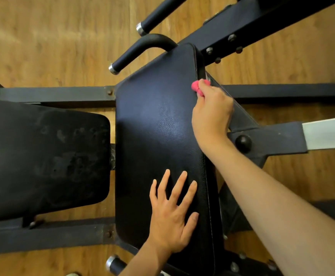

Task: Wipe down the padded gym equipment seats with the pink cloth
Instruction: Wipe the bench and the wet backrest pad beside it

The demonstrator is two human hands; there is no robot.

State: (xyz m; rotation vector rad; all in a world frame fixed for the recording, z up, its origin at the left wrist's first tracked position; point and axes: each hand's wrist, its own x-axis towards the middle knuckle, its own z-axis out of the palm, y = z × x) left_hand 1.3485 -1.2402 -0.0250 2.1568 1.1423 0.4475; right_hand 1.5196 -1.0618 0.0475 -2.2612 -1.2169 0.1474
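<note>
- The right hand (212,112) grips the bunched pink cloth (197,87) against the far right edge of the black back pad (158,126), apparently to work along its seam.
- The left hand (172,214) lies flat, fingers spread, on the pad's near end, probably bracing.
- The scuffed seat pad (43,156) sits left, untouched.

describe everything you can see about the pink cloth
The pink cloth is bunched into a small wad, and only a few bright pink, soft-looking folds poke out past the fingertips of the right hand, which grips it. Most of it is hidden inside that grip, so its full size and shape cannot be told. It sits at the far right edge of the long black padded seat, pressed against the seam where the pad meets the dark metal frame. Nothing else touches it.
</note>
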